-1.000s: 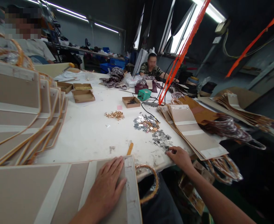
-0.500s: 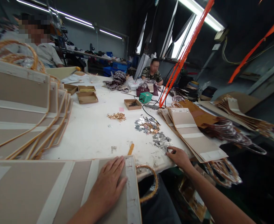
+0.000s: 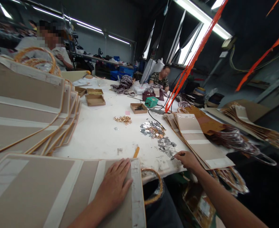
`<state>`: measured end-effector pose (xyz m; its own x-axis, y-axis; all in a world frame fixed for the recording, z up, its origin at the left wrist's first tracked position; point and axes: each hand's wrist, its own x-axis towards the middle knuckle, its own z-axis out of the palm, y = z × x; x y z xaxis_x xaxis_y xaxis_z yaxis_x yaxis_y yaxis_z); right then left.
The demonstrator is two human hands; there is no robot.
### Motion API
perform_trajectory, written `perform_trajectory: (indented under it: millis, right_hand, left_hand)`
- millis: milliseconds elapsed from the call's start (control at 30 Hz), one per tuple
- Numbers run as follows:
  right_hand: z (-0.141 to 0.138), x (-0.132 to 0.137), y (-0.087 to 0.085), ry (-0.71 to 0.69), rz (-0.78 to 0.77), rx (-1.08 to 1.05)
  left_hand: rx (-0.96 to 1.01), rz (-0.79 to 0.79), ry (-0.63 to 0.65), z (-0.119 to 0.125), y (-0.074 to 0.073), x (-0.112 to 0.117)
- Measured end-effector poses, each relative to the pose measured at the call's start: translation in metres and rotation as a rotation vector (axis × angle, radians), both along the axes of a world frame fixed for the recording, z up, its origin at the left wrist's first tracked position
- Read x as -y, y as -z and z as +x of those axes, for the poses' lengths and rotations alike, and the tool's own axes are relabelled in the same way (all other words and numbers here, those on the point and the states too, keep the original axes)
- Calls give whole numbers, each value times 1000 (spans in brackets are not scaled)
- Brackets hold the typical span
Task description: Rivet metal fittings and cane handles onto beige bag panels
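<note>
My left hand (image 3: 114,183) lies flat, fingers stretched, on a beige bag panel (image 3: 63,193) with pale strips and a whitish end band. A tan loop handle (image 3: 160,185) in clear plastic sticks out past the panel's right edge. At the table's near edge, my right hand (image 3: 186,161) is closed in a pinch on a small metal plate (image 3: 173,157), mostly covered by the fingertips. Just beyond it is a pile of grey metal plates (image 3: 167,145). Behind that is a heap of silver and gold pieces (image 3: 152,129).
Stacked bag panels (image 3: 27,110) rise at the left, more panels (image 3: 196,136) at the right. Gold pins (image 3: 123,119), an orange-yellow strip (image 3: 136,152), a cardboard tray (image 3: 138,108) and a green box (image 3: 151,102) lie on the white table (image 3: 94,133). An orange ribbon (image 3: 196,58) hangs down. Two people sit beyond.
My right hand has drawn slightly back from the grey plates with a small metal plate at its fingertips. My left hand stays on the panel. The whole view has shifted a little.
</note>
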<state>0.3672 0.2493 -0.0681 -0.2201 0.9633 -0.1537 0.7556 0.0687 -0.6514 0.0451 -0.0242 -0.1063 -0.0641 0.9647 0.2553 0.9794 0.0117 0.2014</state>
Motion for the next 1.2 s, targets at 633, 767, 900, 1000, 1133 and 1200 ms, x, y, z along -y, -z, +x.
perform_trajectory:
  millis: [633, 767, 900, 1000, 1133, 1200]
  right_hand:
    - [-170, 111, -25, -455, -8, -62]
    - [-157, 111, -28, -475, -111, -57]
    - [-163, 120, -32, -409, -283, -214]
    - [-175, 124, -30, -406, -234, -195]
    - [-183, 125, -26, -402, -58, -78]
    - [-182, 125, -25, -405, -5, -22]
  left_hand:
    - [144, -33, -6, 7, -14, 7]
    - [164, -47, -7, 8, -16, 7]
    - [169, -66, -8, 8, -16, 6]
    - [162, -88, -11, 8, -15, 6]
    - [165, -72, -11, 8, -12, 6]
    - [163, -69, -4, 8, -11, 7]
